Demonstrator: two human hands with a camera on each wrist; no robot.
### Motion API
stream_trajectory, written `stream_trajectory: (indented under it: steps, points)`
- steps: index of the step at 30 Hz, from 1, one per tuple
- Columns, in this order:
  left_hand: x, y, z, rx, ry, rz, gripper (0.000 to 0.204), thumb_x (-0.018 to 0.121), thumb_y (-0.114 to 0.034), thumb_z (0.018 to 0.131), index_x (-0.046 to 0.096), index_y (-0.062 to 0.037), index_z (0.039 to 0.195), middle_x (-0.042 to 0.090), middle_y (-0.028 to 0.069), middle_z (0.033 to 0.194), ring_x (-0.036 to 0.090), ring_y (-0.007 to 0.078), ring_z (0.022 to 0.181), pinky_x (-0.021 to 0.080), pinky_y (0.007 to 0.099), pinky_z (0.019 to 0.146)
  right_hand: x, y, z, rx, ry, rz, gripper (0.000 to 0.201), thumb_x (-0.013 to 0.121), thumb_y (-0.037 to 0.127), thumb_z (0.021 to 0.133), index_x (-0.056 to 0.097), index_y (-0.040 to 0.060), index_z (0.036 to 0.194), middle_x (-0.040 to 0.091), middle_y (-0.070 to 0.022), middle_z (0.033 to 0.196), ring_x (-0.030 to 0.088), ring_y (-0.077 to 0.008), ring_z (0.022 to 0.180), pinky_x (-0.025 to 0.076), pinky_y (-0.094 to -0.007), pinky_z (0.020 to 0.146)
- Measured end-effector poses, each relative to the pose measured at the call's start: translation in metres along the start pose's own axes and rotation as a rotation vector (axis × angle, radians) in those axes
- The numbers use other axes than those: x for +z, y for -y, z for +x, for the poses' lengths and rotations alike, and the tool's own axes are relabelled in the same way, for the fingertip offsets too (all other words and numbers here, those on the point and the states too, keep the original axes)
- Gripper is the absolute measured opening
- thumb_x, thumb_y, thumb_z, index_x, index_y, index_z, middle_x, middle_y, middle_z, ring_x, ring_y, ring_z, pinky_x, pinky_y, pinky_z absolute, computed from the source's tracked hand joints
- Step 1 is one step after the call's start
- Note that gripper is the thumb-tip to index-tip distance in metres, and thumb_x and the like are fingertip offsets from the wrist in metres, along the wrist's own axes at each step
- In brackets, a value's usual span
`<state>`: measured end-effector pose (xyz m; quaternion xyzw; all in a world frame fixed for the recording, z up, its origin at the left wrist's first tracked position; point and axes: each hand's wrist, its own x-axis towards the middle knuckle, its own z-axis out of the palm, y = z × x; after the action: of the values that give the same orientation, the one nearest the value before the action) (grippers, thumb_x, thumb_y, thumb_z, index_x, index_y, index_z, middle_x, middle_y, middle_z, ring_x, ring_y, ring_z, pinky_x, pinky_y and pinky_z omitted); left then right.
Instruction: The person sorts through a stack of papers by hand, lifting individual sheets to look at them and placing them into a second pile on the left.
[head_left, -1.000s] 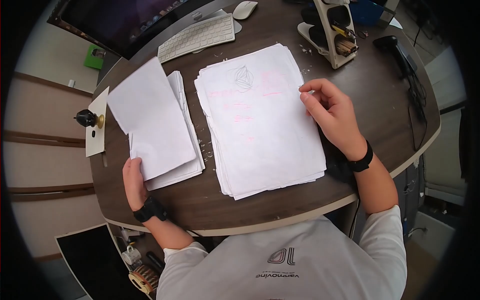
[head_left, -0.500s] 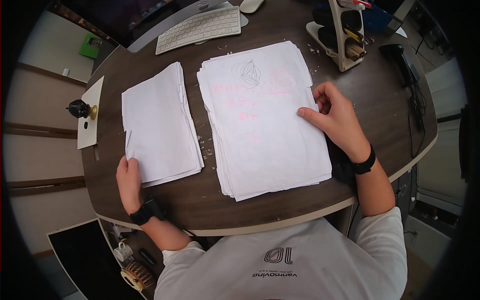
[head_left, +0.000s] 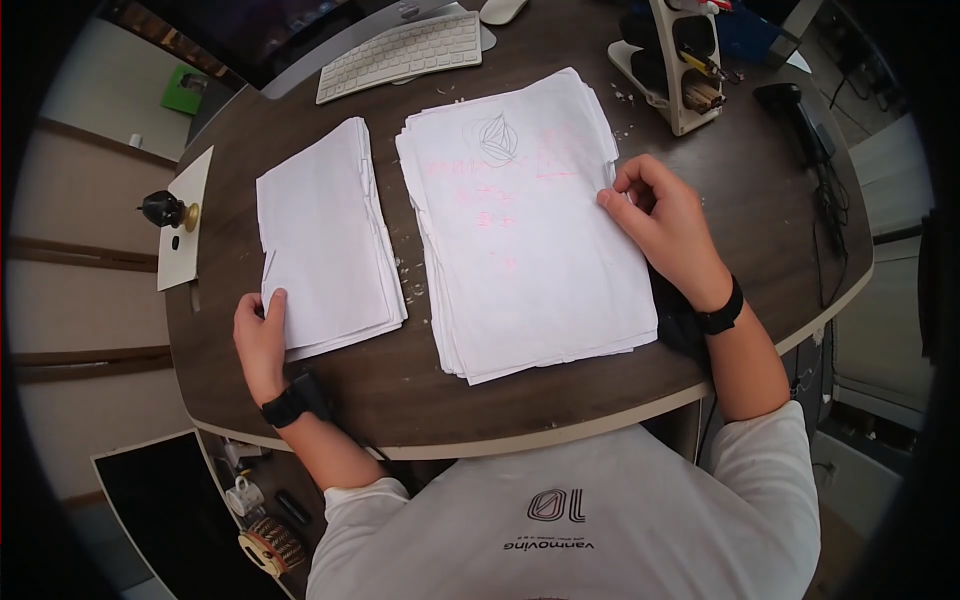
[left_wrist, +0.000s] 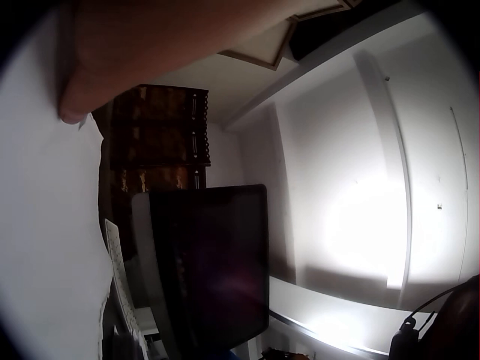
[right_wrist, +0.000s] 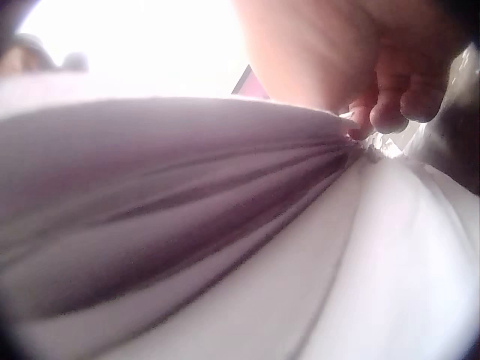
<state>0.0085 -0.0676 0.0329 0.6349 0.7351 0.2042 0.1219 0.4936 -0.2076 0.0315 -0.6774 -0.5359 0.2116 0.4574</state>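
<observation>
Two stacks of white paper lie side by side. The left stack [head_left: 325, 240] is the narrower one, its top sheet blank. My left hand [head_left: 262, 345] rests at its lower left edge, thumb on the paper and fingers beside the edge. A pencil drawing and faint pink marks show on the larger right stack [head_left: 550, 290]. At that stack's right edge, my right hand [head_left: 675, 235] pinches paper between thumb and fingers. The right wrist view shows that hand's fingertips [right_wrist: 388, 116] against layered sheets [right_wrist: 187, 202]. In the left wrist view, the thumb [left_wrist: 75, 109] touches white paper [left_wrist: 45, 217].
A keyboard [head_left: 400, 57], a mouse [head_left: 502, 9] and a monitor [head_left: 250, 35] stand behind the stacks. To the back right are a pen holder [head_left: 685, 65] and a black corded device [head_left: 797, 125]. A white card [head_left: 185, 225] with a dark knob [head_left: 162, 209] lies far left.
The raised left sheet has come down flat onto its stack, with my left hand still at its edge. My right thumb and fingers parted around the right stack's edge, then drew closer together.
</observation>
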Motion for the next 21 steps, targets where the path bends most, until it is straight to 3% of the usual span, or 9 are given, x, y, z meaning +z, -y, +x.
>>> stream_trajectory:
  steps: [7, 9, 10, 12, 13, 15, 16, 20, 21]
  points:
    - [0.016, 0.001, 0.001, 0.08, -0.196, -0.094, 0.042, 0.077, -0.031, 0.089, 0.069, 0.0011, 0.115, 0.068, 0.011, 0.095, 0.064, 0.0228, 0.086, 0.053, 0.037, 0.083, 0.001, -0.005, 0.0, 0.064, -0.029, 0.088, 0.018, 0.072, 0.016, 0.095, 0.066, -0.0005, 0.097, 0.062, -0.0021, 0.077, 0.054, -0.0077, 0.07, 0.047, -0.0257, 0.064]
    - [0.02, -0.011, -0.002, 0.204, -0.355, -0.097, 0.035, 0.076, -0.024, 0.092, 0.071, -0.0001, 0.117, 0.068, 0.0106, 0.098, 0.065, 0.0207, 0.087, 0.054, 0.0342, 0.081, -0.001, -0.005, 0.0, 0.065, -0.024, 0.088, 0.018, 0.072, 0.016, 0.096, 0.066, -0.001, 0.098, 0.063, -0.003, 0.078, 0.055, -0.0083, 0.071, 0.047, -0.0261, 0.065]
    - [0.021, -0.018, -0.003, 0.207, -0.356, -0.096, 0.035, 0.076, -0.024, 0.092, 0.071, -0.0001, 0.117, 0.068, 0.0106, 0.098, 0.065, 0.0207, 0.087, 0.054, 0.0342, 0.081, -0.002, -0.004, 0.0, 0.066, -0.02, 0.083, 0.018, 0.071, 0.016, 0.096, 0.067, -0.0014, 0.099, 0.065, -0.0039, 0.078, 0.056, -0.009, 0.071, 0.048, -0.0265, 0.065]
    - [0.022, -0.037, -0.008, 0.423, -0.427, -0.26, 0.021, 0.072, -0.012, 0.094, 0.072, -0.0006, 0.111, 0.067, 0.0092, 0.096, 0.063, 0.0173, 0.082, 0.053, 0.0297, 0.075, -0.002, -0.004, -0.001, 0.067, -0.032, 0.093, 0.019, 0.07, 0.016, 0.097, 0.067, -0.0016, 0.099, 0.066, -0.0051, 0.079, 0.058, -0.0099, 0.072, 0.049, -0.0271, 0.066]
    - [0.021, -0.049, -0.014, 0.428, -0.432, -0.262, 0.021, 0.072, -0.012, 0.094, 0.072, -0.0006, 0.111, 0.067, 0.0092, 0.096, 0.063, 0.0173, 0.082, 0.053, 0.0297, 0.075, -0.001, -0.004, -0.001, 0.07, -0.042, 0.102, 0.019, 0.07, 0.016, 0.097, 0.067, -0.0019, 0.1, 0.068, -0.0064, 0.08, 0.06, -0.0109, 0.073, 0.049, -0.0277, 0.067]
    - [0.018, -0.076, -0.03, 0.629, -0.392, -0.313, 0.012, 0.068, -0.004, 0.095, 0.073, -0.0003, 0.105, 0.067, 0.0074, 0.092, 0.061, 0.0144, 0.077, 0.05, 0.0275, 0.069, -0.001, -0.003, -0.001, 0.061, -0.051, 0.098, 0.019, 0.069, 0.016, 0.097, 0.067, -0.002, 0.101, 0.068, -0.0074, 0.081, 0.061, -0.0117, 0.073, 0.05, -0.0281, 0.067]
    - [0.019, -0.09, -0.037, 0.635, -0.394, -0.314, 0.012, 0.068, -0.004, 0.095, 0.073, -0.0003, 0.105, 0.067, 0.0074, 0.092, 0.061, 0.0144, 0.077, 0.05, 0.0275, 0.069, -0.002, -0.003, -0.001, 0.056, -0.055, 0.09, 0.019, 0.069, 0.016, 0.097, 0.067, -0.0021, 0.102, 0.069, -0.0083, 0.082, 0.062, -0.0125, 0.074, 0.051, -0.0286, 0.068]
    - [0.027, -0.15, -0.066, 0.67, 0.16, -0.444, 0.008, 0.068, -0.005, 0.094, 0.074, -0.0015, 0.099, 0.065, 0.0064, 0.082, 0.059, 0.0151, 0.071, 0.048, 0.0287, 0.064, -0.001, 0.0, 0.0, 0.01, -0.093, 0.079, 0.017, 0.069, 0.015, 0.097, 0.067, -0.0019, 0.101, 0.069, -0.0084, 0.081, 0.062, -0.0132, 0.073, 0.051, -0.0287, 0.068]
    - [0.032, -0.158, -0.067, 0.667, 0.162, -0.446, 0.008, 0.068, -0.005, 0.094, 0.074, -0.0015, 0.099, 0.065, 0.0064, 0.082, 0.059, 0.0151, 0.071, 0.048, 0.0287, 0.064, -0.001, -0.001, 0.0, -0.027, -0.103, 0.073, 0.016, 0.069, 0.014, 0.097, 0.067, -0.0015, 0.101, 0.069, -0.0086, 0.083, 0.062, -0.0135, 0.074, 0.051, -0.0288, 0.068]
